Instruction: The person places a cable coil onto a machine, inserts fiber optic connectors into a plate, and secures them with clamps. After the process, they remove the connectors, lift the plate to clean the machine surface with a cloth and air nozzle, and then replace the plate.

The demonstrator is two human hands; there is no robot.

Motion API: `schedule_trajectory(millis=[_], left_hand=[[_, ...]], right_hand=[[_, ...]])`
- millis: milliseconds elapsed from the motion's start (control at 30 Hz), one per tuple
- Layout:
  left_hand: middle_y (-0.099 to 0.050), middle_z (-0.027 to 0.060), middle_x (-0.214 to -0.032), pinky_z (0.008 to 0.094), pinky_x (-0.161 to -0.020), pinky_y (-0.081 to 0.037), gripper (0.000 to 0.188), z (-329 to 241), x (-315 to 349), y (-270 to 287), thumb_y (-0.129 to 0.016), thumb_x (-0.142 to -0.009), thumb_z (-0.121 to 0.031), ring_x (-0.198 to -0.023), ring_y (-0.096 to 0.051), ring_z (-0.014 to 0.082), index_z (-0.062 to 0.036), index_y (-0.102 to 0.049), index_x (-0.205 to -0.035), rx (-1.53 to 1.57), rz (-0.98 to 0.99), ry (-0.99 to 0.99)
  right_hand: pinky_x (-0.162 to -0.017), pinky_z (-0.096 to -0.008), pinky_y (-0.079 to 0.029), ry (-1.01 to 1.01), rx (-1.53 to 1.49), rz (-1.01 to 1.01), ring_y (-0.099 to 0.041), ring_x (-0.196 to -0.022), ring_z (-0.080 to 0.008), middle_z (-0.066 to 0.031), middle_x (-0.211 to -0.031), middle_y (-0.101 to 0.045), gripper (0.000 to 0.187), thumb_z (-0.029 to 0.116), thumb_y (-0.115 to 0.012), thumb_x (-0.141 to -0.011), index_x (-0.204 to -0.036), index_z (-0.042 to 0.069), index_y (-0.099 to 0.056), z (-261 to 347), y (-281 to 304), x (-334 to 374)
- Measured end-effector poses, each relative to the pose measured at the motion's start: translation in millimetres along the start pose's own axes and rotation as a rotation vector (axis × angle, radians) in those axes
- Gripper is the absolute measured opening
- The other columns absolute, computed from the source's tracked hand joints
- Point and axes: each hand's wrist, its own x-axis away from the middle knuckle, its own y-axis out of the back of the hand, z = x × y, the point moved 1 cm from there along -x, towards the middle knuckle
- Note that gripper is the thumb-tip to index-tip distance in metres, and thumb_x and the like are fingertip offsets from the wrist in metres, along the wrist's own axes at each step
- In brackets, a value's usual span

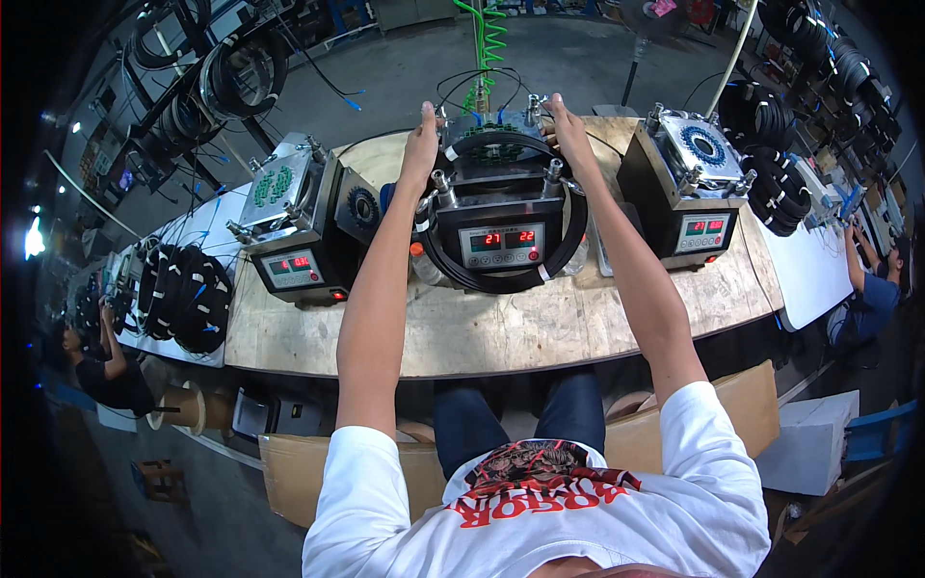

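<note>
Seeing L hand (422,152) & R hand (570,140) by middle machine (496,214)'s far corners, thumbs up; can't tell finger closure or hold, tbh. Also spotting black cable coil (496,283) ringing display panel (496,248). Prob best to work both sides evenly w/o snagging coil.

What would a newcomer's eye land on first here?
Probably the black coil in the centre, framing the red-lit display of the middle machine. Next come the two bare arms reaching past it, left hand and right hand by that machine's far corners. The bright green hose stands out at top centre.
</note>
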Motion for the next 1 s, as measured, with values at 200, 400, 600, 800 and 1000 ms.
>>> schedule_trajectory(millis=[200, 400, 600, 800, 1000], left_hand=[[-0.065, 0.0157, -0.096, 0.0345, -0.085, -0.044, 0.092, 10.9, -13.4, 8.1, -0.029, -0.090, -0.083, -0.091, -0.059, 0.0236, -0.0047, -0.068, -0.120, -0.026, 0.054, 0.032], [-0.065, 0.0125, -0.092, 0.0330, -0.082, -0.044, 0.091, 10.3, -12.9, 8.9, -0.030, -0.090, -0.083, -0.087, -0.057, 0.0216, -0.0052, -0.069, -0.116, -0.052, 0.012, 0.034], [-0.063, 0.0132, -0.091, 0.0338, -0.091, -0.043, 0.091, 7.1, -9.8, 7.3, -0.031, -0.093, -0.080, -0.094, -0.058, 0.0246, 0.0010, -0.069, -0.110, -0.040, -0.023, 0.043], [-0.065, 0.0232, -0.111, 0.0360, -0.095, -0.042, 0.094, 5.6, -5.7, 7.8, -0.029, -0.091, -0.082, -0.102, -0.058, 0.0274, -0.0040, -0.062, -0.130, -0.055, 0.033, 0.013], [-0.065, 0.0194, -0.103, 0.0352, -0.090, -0.043, 0.092, 5.4, -6.4, 7.7, -0.029, -0.091, -0.082, -0.096, -0.058, 0.0255, -0.0051, -0.066, -0.124, -0.060, 0.033, 0.055]], right_hand=[[-0.069, -0.0308, -0.044, -0.005, 0.089, 0.028, -0.055, -0.072, -0.0161, -0.0092, -0.078, -0.061, 0.078, 0.063, -0.041, -0.100, -0.125, -0.007, -0.062, -2.2, -0.7, -6.8], [-0.074, -0.0308, -0.045, 0.037, 0.050, -0.017, -0.055, -0.077, -0.0157, -0.0089, -0.088, -0.062, 0.075, 0.062, -0.043, -0.100, -0.122, -0.007, -0.062, 3.0, -6.2, 0.4], [-0.073, -0.0297, -0.045, 0.035, -0.007, -0.014, -0.055, -0.080, -0.0150, -0.0079, -0.091, -0.061, 0.070, 0.059, -0.043, -0.101, -0.120, -0.006, -0.062, 3.0, -5.3, 1.9], [-0.069, -0.0296, -0.043, 0.000, 0.034, -0.012, -0.054, -0.072, -0.0152, -0.0080, -0.079, -0.061, 0.074, 0.062, -0.043, -0.100, -0.116, -0.007, -0.065, 4.7, -3.3, 2.9], [-0.066, -0.0300, -0.043, 0.007, 0.084, -0.013, -0.055, -0.069, -0.0152, -0.0086, -0.074, -0.060, 0.078, 0.066, -0.042, -0.098, -0.114, -0.007, -0.067, 4.4, -3.0, 2.3]])
